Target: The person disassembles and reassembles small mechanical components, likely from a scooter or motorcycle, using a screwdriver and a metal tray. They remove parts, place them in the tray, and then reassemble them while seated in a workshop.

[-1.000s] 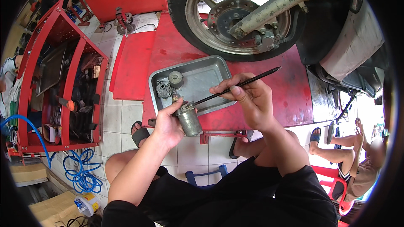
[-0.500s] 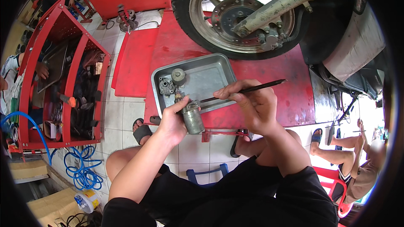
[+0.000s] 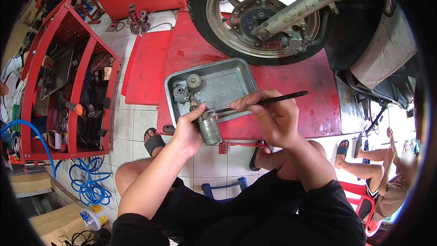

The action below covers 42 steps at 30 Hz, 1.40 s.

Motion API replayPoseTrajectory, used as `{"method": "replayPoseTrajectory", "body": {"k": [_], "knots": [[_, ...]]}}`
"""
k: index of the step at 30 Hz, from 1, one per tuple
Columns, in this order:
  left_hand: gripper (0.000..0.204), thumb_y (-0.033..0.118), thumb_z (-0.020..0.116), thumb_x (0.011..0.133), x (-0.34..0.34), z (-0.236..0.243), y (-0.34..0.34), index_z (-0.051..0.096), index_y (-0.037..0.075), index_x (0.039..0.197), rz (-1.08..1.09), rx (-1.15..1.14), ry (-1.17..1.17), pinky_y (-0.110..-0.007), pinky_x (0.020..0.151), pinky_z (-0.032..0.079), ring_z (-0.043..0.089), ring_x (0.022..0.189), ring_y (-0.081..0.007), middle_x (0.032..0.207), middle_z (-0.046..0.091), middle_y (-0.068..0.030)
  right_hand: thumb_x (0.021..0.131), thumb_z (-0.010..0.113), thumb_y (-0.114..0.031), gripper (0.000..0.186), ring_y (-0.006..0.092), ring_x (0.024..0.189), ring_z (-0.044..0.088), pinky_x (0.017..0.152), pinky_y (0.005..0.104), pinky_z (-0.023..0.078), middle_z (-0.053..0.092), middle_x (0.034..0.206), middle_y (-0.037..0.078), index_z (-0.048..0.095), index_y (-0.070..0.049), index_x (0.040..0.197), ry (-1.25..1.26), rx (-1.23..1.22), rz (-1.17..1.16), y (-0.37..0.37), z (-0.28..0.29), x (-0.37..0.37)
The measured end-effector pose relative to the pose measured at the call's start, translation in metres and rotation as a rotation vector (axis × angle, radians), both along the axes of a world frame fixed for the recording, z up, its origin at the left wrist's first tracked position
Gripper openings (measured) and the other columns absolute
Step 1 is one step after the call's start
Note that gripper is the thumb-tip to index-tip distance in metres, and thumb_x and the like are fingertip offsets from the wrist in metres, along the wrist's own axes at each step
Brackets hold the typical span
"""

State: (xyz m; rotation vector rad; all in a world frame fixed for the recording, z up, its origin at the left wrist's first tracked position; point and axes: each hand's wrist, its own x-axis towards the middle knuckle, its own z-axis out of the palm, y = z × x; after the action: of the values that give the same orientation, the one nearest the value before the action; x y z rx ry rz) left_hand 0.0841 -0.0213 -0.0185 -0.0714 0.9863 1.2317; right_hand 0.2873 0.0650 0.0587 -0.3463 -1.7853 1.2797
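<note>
Two hands share it: your left hand [image 3: 189,132] grips the grey metal part [image 3: 209,127] steady above the tray [image 3: 227,82], while right-hand fingers [image 3: 255,105] pinch the thin tool [image 3: 273,100] to probe it.

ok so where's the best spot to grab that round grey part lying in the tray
Probably by the rim of its round top, fingers coming straight down from above. It sits apart from the tray walls with open space on its right; the lumpier part crowds its lower left, so avoid that side.
</note>
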Motion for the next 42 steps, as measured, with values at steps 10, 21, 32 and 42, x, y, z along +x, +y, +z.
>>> {"method": "replayPoseTrajectory", "body": {"k": [10, 21, 32, 42], "knots": [[0.035, 0.035, 0.068, 0.100, 0.002, 0.000, -0.001, 0.062, 0.007, 0.120, 0.007, -0.012, 0.001, -0.044, 0.096, 0.052, 0.068, 0.108, -0.0262, 0.111, 0.069, -0.0100, 0.093, 0.065, 0.013, 0.010, 0.0270, 0.094, 0.078, 0.084, 0.0340, 0.064, 0.076, 0.098, 0.018, 0.072, 0.009, 0.099, -0.100, 0.076, -0.050, -0.001, 0.004, -0.001], [0.035, 0.036, 0.065, 0.101, 0.002, -0.006, 0.000, 0.060, 0.008, 0.121, -0.003, -0.066, -0.003, -0.047, 0.090, 0.054, 0.068, 0.102, -0.0258, 0.108, 0.069, -0.0092, 0.091, 0.065, 0.008, 0.022, 0.0310, 0.105, 0.074, 0.089, 0.0406, 0.059, 0.067, 0.127, 0.021, 0.071, 0.005, 0.112, -0.199, 0.082, -0.065, -0.002, 0.005, -0.005], [0.032, 0.034, 0.062, 0.103, 0.005, -0.005, 0.002, 0.060, 0.009, 0.124, -0.017, -0.093, -0.002, -0.046, 0.092, 0.053, 0.067, 0.103, -0.0260, 0.109, 0.069, -0.0097, 0.089, 0.076, 0.001, 0.038, 0.0245, 0.097, 0.078, 0.082, 0.0347, 0.063, 0.076, 0.102, 0.018, 0.064, 0.005, 0.126, -0.144, 0.031, -0.130, -0.006, 0.003, -0.014], [0.037, 0.036, 0.064, 0.102, 0.006, -0.002, -0.001, 0.059, 0.006, 0.125, -0.039, -0.083, -0.016, -0.045, 0.093, 0.053, 0.067, 0.104, -0.0257, 0.109, 0.069, -0.0098, 0.090, 0.069, 0.007, 0.017, 0.0298, 0.098, 0.076, 0.084, 0.0382, 0.060, 0.075, 0.103, 0.015, 0.072, 0.004, 0.107, -0.128, -0.112, -0.061, -0.009, 0.014, -0.013]]}}
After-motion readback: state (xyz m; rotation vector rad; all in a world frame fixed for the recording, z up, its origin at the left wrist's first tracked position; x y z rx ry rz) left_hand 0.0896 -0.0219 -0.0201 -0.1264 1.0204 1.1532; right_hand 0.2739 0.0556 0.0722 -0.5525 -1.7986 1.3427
